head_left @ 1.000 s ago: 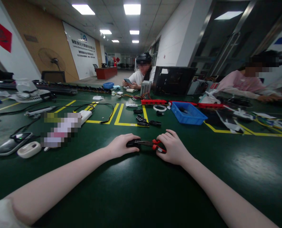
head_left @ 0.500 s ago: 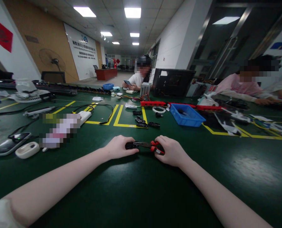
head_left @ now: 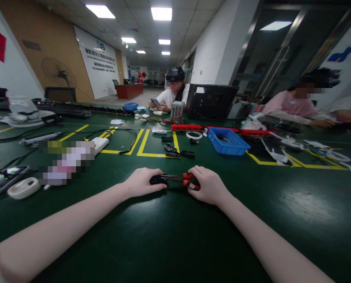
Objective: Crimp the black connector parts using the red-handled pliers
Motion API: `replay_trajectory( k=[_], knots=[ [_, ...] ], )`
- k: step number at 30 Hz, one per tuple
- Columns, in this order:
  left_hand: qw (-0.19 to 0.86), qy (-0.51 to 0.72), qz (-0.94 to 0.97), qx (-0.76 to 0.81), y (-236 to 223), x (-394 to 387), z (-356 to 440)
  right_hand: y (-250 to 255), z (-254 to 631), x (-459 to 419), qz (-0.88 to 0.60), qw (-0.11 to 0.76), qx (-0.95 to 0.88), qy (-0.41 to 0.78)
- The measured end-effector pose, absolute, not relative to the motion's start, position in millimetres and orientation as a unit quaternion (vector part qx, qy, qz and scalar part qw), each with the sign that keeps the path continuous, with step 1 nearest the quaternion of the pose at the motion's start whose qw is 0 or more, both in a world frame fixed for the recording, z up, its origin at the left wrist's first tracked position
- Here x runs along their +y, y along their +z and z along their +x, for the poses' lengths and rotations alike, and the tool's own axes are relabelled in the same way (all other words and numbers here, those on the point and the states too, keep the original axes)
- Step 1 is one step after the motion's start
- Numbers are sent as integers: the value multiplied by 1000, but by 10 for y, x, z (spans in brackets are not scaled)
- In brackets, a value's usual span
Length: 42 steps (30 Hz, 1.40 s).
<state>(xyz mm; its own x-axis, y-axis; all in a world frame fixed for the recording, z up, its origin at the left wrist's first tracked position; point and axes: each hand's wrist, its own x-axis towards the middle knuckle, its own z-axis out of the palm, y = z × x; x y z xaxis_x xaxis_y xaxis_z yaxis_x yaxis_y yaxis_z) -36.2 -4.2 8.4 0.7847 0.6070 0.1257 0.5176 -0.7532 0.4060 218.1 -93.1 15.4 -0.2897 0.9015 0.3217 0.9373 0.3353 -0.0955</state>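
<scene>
My left hand (head_left: 144, 182) is closed around a small black plastic piece (head_left: 157, 179), whose exact kind I cannot make out. From the other side, my right hand (head_left: 207, 184) grips long-nose pliers (head_left: 175, 178) by their red and black handles, which stand apart. The pliers' narrow jaws point left and meet the black piece; whether they clamp it is too small to tell. Several similar black pieces (head_left: 172, 149) lie just beyond my hands, partly inside a yellow-taped rectangle on the green table (head_left: 175, 232).
A blue bin (head_left: 228, 147) with something dark inside stands beyond my right hand, near red strips (head_left: 187, 127) and a white ring (head_left: 194, 135). Left are a white earbud-type case (head_left: 24, 188), a phone-like device (head_left: 6, 181) and cables. A person (head_left: 166, 98) sits opposite, holding a phone.
The view has swung slightly right, so everything sits a little further left. Both hands keep their holds on the black piece and the pliers.
</scene>
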Motion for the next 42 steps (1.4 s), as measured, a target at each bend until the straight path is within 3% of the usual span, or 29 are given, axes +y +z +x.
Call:
replay_trajectory(
  k=[8,42],
  knots=[
    [203,125,924,299,75,-16,-368,118,2255,-917,-583,190,-789,-39],
    [183,145,934,272,29,1,-375,193,2226,-947,-573,147,-806,17]
  ],
)
